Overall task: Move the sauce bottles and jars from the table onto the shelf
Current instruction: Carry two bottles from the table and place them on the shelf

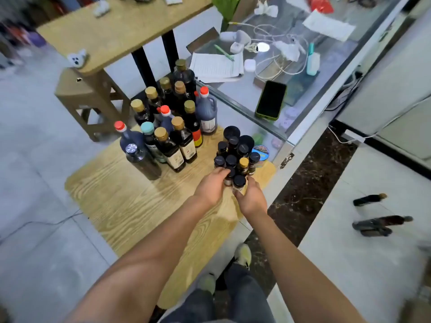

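A: Nearest you are your own shoes (243, 255) and dark trousers (233, 297), then both bare forearms reaching out over the wooden table (121, 197).

B: And my hands?

A: Your left hand (211, 186) curls its fingers round a small dark-capped jar (229, 176) at the near edge of the jar cluster (235, 155). Your right hand (251, 199) grips another black-lidded jar (239, 183) just beside it, fingers wrapped under its body. The two held jars touch or nearly touch; you cannot tell whether either is lifted off the table.

B: Where are the others?

A: The small jars stand packed together near the table's right edge, one with a gold lid (243, 163), with a blue-lidded tin (260, 152) just behind. To their left, farther back, the tall sauce bottles (170, 127) stand upright in a tight group, with gold, red and pale blue caps.

B: Beyond that?

A: A glass counter (310, 96) with a phone (271, 99), papers (218, 67) and cables.
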